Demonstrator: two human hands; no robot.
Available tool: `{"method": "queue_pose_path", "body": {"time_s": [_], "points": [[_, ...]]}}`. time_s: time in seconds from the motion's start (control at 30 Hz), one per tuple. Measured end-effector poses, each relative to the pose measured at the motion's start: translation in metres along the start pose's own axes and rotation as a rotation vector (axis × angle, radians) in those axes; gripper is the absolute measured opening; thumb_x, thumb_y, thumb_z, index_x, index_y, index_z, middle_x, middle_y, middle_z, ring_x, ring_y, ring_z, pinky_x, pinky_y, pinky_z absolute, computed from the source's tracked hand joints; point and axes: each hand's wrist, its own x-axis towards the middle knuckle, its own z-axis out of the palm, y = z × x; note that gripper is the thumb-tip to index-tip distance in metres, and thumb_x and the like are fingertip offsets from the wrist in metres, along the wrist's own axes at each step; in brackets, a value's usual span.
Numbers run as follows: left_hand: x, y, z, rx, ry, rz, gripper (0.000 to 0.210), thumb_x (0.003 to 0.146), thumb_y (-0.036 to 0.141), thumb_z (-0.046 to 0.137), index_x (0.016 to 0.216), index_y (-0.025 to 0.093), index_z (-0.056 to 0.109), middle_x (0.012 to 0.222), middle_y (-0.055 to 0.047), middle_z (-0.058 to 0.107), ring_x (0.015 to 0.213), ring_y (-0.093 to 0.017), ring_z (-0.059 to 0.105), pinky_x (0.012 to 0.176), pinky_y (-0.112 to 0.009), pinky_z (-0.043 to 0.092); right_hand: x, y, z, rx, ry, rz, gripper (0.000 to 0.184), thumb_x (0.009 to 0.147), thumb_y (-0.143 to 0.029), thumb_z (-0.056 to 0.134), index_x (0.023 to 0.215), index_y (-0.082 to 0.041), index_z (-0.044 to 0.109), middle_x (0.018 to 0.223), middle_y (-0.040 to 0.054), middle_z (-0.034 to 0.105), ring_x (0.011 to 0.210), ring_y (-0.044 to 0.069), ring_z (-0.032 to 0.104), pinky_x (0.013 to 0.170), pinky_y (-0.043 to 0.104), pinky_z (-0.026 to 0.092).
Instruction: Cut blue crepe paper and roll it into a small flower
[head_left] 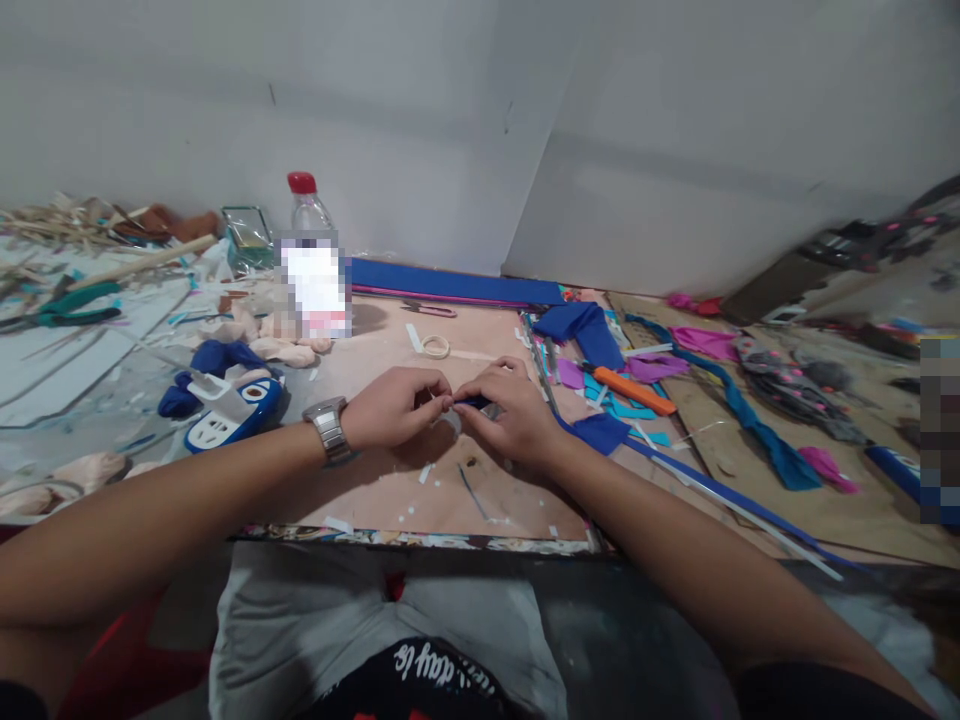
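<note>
My left hand [396,408], with a metal watch [328,428] on its wrist, is closed in a pinch over the middle of the board. Its thumb and forefinger meet the fingertips of my right hand [514,408]. Dark blue fabric [474,402] shows between the right thumb and fingers, so that hand is closed on it. A small whitish bit lies at the meeting fingertips, too small to name. From beside the right wrist a long blue strip [697,480] runs down to the right along a white strip [780,530]; whether it joins the held fabric is hidden.
A tape roll [435,347] and thread snips [431,310] lie beyond my hands. Left are a power strip [234,412], pliers [79,305] and a red-capped bottle [301,184]. Right are an orange cutter [634,391], fabric scraps [600,432] and a dark bottle [780,270].
</note>
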Motion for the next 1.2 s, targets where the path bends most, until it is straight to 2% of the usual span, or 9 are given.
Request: {"method": "queue_pose_path", "body": {"time_s": [0.2, 0.5, 0.73, 0.9, 1.07, 1.2], "points": [[-0.0026, -0.0017, 0.0020, 0.193, 0.054, 0.108, 0.025, 0.100, 0.034, 0.053, 0.099, 0.017, 0.072, 0.084, -0.005, 0.073, 0.074, -0.018, 0.061, 0.070, -0.030, 0.040, -0.0011, -0.0005, 0.0008, 0.020, 0.025, 0.004, 0.003, 0.094, -0.024, 0.071, 0.093, -0.022, 0.072, 0.088, 0.0018, 0.081, 0.080, 0.019, 0.071, 0.099, 0.045, 0.035], [-0.0014, 0.0001, -0.0003, 0.150, 0.017, 0.106, 0.021, 0.097, 0.034, 0.059, 0.106, 0.019, 0.070, 0.090, -0.004, 0.073, 0.075, -0.017, 0.065, 0.070, -0.029, 0.044, -0.0008, 0.0002, 0.0036, 0.020, 0.023, 0.030, 0.004, 0.095, -0.025, 0.069, 0.097, -0.022, 0.071, 0.092, 0.0029, 0.081, 0.085, 0.021, 0.071, 0.095, 0.044, 0.037], [-0.0014, -0.0015, 0.0004, 0.138, 0.047, 0.102, 0.010, 0.091, 0.023, 0.060, 0.092, 0.019, 0.069, 0.079, -0.001, 0.070, 0.071, -0.016, 0.059, 0.068, -0.028, 0.040, -0.0006, -0.0024, 0.0011, 0.034, 0.038, 0.031, 0.005, 0.095, -0.026, 0.069, 0.095, -0.022, 0.067, 0.090, 0.0024, 0.078, 0.084, 0.021, 0.068, 0.094, 0.043, 0.037], [-0.0024, 0.0039, -0.0008, 0.107, 0.012, 0.082, 0.011, 0.089, 0.023, 0.060, 0.082, 0.017, 0.066, 0.073, 0.000, 0.066, 0.067, -0.014, 0.056, 0.066, -0.027, 0.038, -0.0012, -0.0014, 0.0028, 0.045, 0.050, 0.042, 0.003, 0.097, -0.025, 0.066, 0.096, -0.022, 0.066, 0.091, 0.0016, 0.077, 0.085, 0.021, 0.068, 0.096, 0.043, 0.037], [-0.0012, 0.0063, -0.0014, -0.007, 0.045, 0.037, 0.021, 0.093, 0.036, 0.064, 0.092, 0.017, 0.070, 0.076, -0.001, 0.068, 0.066, -0.014, 0.056, 0.065, -0.027, 0.040, -0.0014, -0.0019, 0.0031, 0.050, 0.078, 0.031, 0.003, 0.096, -0.025, 0.068, 0.097, -0.022, 0.067, 0.092, 0.0016, 0.078, 0.084, 0.021, 0.069, 0.095, 0.043, 0.038], [-0.0006, 0.0049, -0.0013, -0.045, 0.054, 0.020, 0.021, 0.095, 0.035, 0.060, 0.093, 0.016, 0.070, 0.077, -0.002, 0.068, 0.068, -0.014, 0.056, 0.065, -0.027, 0.040, -0.0014, -0.0013, 0.0027, 0.050, 0.085, 0.021, 0.005, 0.096, -0.024, 0.068, 0.100, -0.022, 0.068, 0.095, 0.0028, 0.079, 0.086, 0.022, 0.070, 0.093, 0.043, 0.039]]}}
